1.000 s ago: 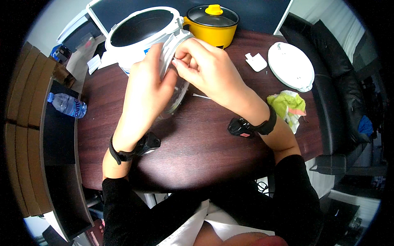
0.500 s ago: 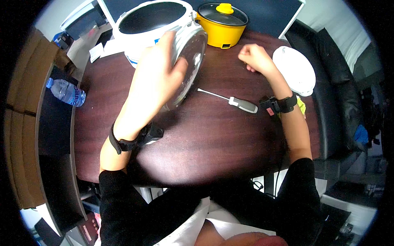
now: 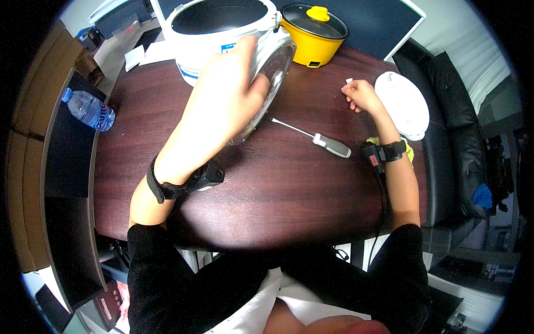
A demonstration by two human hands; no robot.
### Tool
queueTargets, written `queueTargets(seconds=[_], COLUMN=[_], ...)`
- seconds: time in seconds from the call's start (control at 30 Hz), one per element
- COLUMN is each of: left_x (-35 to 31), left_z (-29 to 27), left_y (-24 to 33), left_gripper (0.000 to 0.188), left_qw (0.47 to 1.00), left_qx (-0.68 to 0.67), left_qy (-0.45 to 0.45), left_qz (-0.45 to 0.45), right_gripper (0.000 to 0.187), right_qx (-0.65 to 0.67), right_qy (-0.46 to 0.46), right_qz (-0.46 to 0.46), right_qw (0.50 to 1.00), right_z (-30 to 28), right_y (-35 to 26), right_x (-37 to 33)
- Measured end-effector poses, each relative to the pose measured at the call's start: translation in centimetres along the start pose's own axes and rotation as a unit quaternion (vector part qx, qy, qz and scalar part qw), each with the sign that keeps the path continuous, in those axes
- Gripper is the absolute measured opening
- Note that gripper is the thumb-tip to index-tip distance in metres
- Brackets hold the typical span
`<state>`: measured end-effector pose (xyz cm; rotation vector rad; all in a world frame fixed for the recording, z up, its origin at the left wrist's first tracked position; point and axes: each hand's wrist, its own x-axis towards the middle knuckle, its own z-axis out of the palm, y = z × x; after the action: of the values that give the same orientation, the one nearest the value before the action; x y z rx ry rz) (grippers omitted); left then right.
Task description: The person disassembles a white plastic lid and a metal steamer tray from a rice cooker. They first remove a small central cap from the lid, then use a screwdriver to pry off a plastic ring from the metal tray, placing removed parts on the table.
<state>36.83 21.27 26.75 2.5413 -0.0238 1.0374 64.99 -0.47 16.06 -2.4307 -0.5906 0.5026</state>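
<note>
At the back left of the table stands a white rice cooker (image 3: 192, 50) with its dark round opening uncovered. My left hand (image 3: 233, 92) is closed round the edge of its hinged lid (image 3: 278, 69), which stands tilted beside the body with its round metal inner side facing right. On the right, my right hand (image 3: 364, 97) is closed, the fingertips pinched around a small white piece (image 3: 349, 80) whose kind I cannot make out. Between the hands a grey-handled screwdriver (image 3: 332, 146) lies on the table. Right of my right hand is a white oval cover (image 3: 403, 106).
A yellow electric pot (image 3: 314, 44) with a glass lid stands behind the lid. Yellow-green cloth (image 3: 409, 151) lies partly under my right wrist. A water bottle (image 3: 89, 109) is on the left shelf, near white papers (image 3: 134, 57). A black sofa (image 3: 459, 122) borders the right.
My right hand has shifted right, and a small white piece now shows at its fingertips. The left hand keeps its hold on the lid. The whole view has shifted slightly.
</note>
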Motion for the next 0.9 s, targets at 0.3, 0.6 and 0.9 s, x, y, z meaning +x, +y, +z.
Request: queueTargets(seconds=[0.3,0.6,0.9], left_x=[0.2,0.2,0.1], left_z=[-0.2,-0.2,0.0], left_y=[0.4,0.4,0.2], left_gripper=[0.036,0.035,0.036], left_qw=[0.999,1.000,1.000], left_qx=[-0.019,-0.015,-0.020], left_qy=[-0.028,-0.018,-0.004], left_qz=[-0.013,-0.014,0.005], right_gripper=[0.017,0.019,0.014], right_qx=[0.044,0.079,0.125], right_qy=[0.070,-0.050,0.047], right_qz=[0.079,0.014,-0.148], right_qw=[0.993,0.995,0.980], right_z=[-2.5,-0.7,-1.7], right_y=[1.4,0.7,-0.8], right_x=[-0.4,-0.6,-1.5])
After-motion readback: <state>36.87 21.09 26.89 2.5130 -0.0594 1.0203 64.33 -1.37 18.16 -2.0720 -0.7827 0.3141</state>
